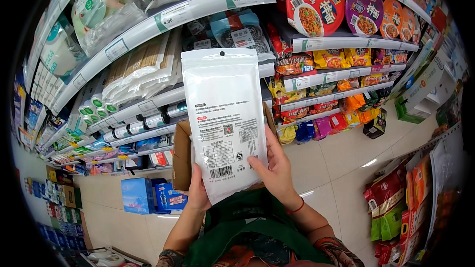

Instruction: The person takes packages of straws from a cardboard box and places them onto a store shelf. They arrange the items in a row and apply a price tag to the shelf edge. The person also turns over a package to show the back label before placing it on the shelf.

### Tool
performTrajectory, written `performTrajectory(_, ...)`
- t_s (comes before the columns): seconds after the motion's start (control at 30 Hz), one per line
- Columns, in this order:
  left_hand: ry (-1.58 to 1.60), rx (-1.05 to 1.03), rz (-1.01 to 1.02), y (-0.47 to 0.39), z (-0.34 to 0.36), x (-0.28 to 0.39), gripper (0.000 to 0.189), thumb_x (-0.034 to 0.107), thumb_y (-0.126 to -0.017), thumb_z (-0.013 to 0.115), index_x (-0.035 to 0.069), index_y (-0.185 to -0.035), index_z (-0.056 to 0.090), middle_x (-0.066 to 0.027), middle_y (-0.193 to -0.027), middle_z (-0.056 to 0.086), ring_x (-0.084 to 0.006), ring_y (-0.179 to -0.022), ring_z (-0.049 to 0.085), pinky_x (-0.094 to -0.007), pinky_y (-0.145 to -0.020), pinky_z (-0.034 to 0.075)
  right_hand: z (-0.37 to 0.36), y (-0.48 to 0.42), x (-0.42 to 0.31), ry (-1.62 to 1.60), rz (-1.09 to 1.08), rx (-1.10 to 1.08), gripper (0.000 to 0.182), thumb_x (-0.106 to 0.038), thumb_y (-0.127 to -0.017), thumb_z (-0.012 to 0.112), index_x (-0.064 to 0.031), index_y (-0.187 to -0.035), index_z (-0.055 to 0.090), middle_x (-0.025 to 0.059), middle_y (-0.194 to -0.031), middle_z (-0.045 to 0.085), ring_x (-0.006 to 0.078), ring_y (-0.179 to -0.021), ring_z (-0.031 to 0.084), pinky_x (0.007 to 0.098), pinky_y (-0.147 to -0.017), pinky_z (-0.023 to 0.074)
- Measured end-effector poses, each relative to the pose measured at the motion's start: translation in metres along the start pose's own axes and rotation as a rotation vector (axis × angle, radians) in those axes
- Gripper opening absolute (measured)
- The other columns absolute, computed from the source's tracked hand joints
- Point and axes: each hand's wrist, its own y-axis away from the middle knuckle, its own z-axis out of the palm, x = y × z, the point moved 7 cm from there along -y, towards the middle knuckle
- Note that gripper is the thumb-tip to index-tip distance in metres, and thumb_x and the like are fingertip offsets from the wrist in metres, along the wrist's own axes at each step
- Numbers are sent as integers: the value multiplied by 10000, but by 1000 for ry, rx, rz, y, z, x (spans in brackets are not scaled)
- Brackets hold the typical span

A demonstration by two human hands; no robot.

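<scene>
Between my two hands is a flat white plastic packet (219,89), its printed back facing me. It has a hang hole at the top and bears a barcode and small print. My left hand (198,189) grips its lower left edge. On the lower right side, my right hand (272,167) holds it with the thumb on the front face. Behind and beneath the packet is an open cardboard box (182,155), mostly hidden by it, so its contents cannot be made out. Packs of wooden chopsticks (144,63) lie on the shelf just left of the packet.
Steel wool ball packs (241,37) sit on the shelf behind the packet. Instant noodle tubs (315,5) and noodle bags (293,59) fill shelves at right. Blue cartons (137,196) stand on the tiled floor (311,193). Bagged goods (387,204) hang at lower right.
</scene>
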Motion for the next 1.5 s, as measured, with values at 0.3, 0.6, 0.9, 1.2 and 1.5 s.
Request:
performTrajectory(0.3, -5, -50, 3, -2, 9, -6, 761, 619, -967, 214, 64, -1487, 244, -175, -1476, 365, -347, -1318, 420, -487, -1063, 383, 2, 2, 7, 109, 9, 15, 786, 4, -838, 657, 57, -1477, 201, 197, -1370, 447, 227, -1242, 475, 330, -1018, 398)
performTrajectory(0.6, 9, -130, -41, -2, 11, -17, 839, 686, -924, 253, 78, -1501, 217, -175, -1494, 331, -345, -1342, 387, -500, -1056, 388, 12, 6, 0, 334, -58, -6, 726, -16, -838, 668, 58, -1452, 287, 189, -1366, 452, 226, -1229, 485, 324, -1012, 402)
performTrajectory(0.9, 47, -281, 0, -2, 7, -25, 933, 679, -890, 419, 60, -1516, 110, -117, -1553, 207, -255, -1412, 263, -428, -1154, 230, 33, 15, -3, 431, -38, -91, 556, -68, -883, 622, 19, -1398, 434, 245, -1496, 310, 292, -1397, 310, 353, -1096, 299)
performTrajectory(1.2, -417, -116, 294, -10, -1, -10, 1017, 412, -829, 682, 105, -1539, 22, -156, -1543, 184, -256, -1399, 250, -382, -1099, 287, 56, 27, -8, 53, 54, -266, 597, -59, -894, 558, 15, -1447, 348, 222, -1489, 347, 276, -1386, 339, 353, -1086, 314)
performTrajectory(1.5, -880, 120, 382, 4, -6, 13, 1273, 326, -620, 849, 93, -1531, -8, -242, -1437, 266, -388, -1313, 307, -452, -1081, 288, 76, 51, -4, 138, 333, -279, 489, -55, -928, 483, 70, -1387, 370, 136, -1273, 544, 177, -1155, 519, 304, -996, 391)
